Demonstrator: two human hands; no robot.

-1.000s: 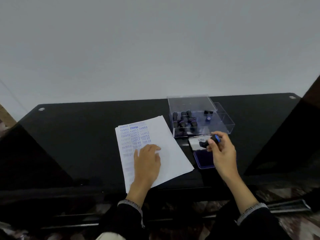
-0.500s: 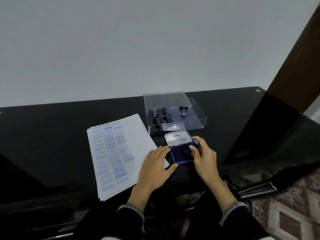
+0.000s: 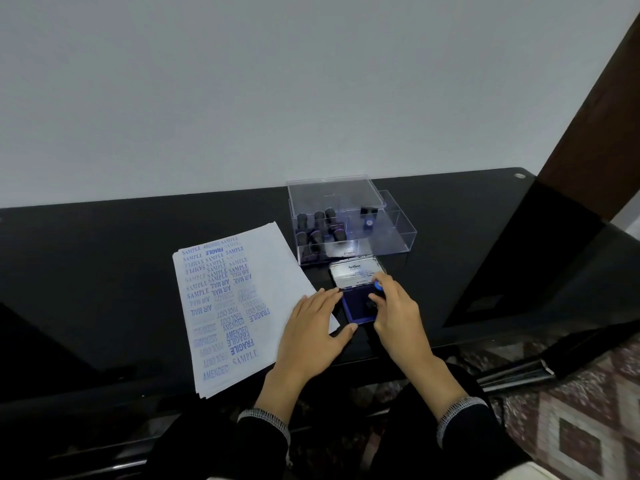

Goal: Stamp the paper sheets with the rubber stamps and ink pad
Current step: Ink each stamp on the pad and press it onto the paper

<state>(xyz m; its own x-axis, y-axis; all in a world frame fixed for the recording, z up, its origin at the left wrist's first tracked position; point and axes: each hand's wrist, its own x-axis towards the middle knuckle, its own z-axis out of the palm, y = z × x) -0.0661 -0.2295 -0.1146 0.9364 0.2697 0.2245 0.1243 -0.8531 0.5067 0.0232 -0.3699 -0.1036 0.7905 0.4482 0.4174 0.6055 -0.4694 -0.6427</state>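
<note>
Directly beneath my right hand (image 3: 394,308), whose grip pinches a small blue-capped rubber stamp (image 3: 377,286), lies the open blue ink pad (image 3: 356,306). The stamped white paper stack (image 3: 235,306) lies leftward, nearer my flat, relaxed left hand (image 3: 311,327). My fingers hide the stamp's face, so ink contact is unclear.

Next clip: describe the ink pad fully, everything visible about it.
The ink pad is a small flat hinged case lying open on the black table, just in front of the clear stamp box and right of the paper stack. Its pale lid, printed "Artline", lies back. The dark blue pad faces up. The right hand holds a blue-topped stamp on it; the left hand steadies its left edge.
</note>
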